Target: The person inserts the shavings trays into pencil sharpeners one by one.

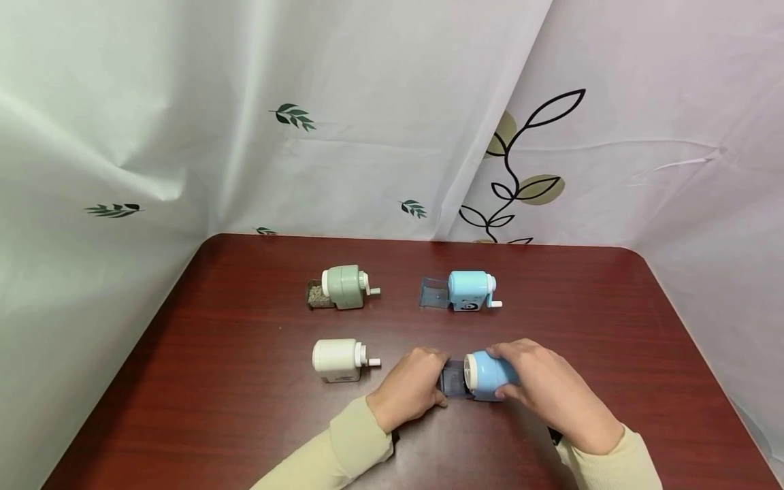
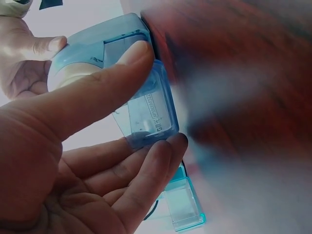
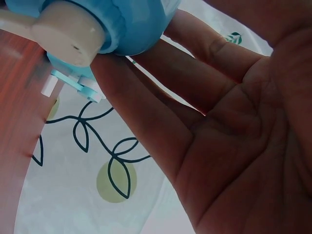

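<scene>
Holding blue sharpener [image 1: 488, 373]: both grips closed on it, L hand [image 1: 412, 385] on drawer, R hand [image 1: 547, 388] on body; red-brown table [image 1: 202, 381].

Sharpener [image 1: 490, 373] glossy plastic; table [image 1: 612, 327] polished wood.

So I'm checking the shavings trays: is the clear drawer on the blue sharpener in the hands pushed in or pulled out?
Partly out: the clear blue plastic drawer juts from the light blue sharpener, pinched by the left hand.

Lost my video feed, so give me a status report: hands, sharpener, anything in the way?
Left hand pinches the clear drawer. Right hand grips the blue sharpener body. White sharpener sits left, apart; nothing blocking.
</scene>
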### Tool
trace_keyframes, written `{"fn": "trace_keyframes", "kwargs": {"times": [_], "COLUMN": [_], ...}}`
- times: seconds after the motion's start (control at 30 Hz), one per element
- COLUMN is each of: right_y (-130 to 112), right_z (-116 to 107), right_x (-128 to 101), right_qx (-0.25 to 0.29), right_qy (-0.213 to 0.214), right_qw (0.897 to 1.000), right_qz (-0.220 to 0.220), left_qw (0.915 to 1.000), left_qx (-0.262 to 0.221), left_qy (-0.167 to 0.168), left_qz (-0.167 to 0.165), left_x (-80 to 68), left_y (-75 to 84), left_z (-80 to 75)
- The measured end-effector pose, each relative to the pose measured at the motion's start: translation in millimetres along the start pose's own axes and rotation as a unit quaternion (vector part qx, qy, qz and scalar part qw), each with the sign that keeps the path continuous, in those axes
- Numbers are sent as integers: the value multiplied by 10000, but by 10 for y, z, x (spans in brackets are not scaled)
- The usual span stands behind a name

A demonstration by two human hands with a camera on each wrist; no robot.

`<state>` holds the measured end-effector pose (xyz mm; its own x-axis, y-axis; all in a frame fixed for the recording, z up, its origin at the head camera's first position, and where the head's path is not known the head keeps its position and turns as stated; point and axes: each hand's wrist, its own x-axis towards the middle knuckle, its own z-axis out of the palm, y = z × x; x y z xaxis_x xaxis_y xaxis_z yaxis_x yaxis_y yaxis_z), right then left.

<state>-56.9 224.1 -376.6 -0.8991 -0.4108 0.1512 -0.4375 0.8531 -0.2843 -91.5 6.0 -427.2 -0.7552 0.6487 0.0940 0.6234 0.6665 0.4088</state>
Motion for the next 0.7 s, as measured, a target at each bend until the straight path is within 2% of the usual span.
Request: {"fn": "trace_keyframes", "kwargs": {"times": [0.7], "right_y": [-3], "right_z": [-7], "right_x": [3], "right_qx": [31], "right_qy": [-84], "right_qw": [9999], "right_qz": [112], "left_qw": [10000], "left_qx": [2], "left_qy": [40], "left_qz": [17], "left_x": [49], "left_y": [27], "left_z": [25]}}
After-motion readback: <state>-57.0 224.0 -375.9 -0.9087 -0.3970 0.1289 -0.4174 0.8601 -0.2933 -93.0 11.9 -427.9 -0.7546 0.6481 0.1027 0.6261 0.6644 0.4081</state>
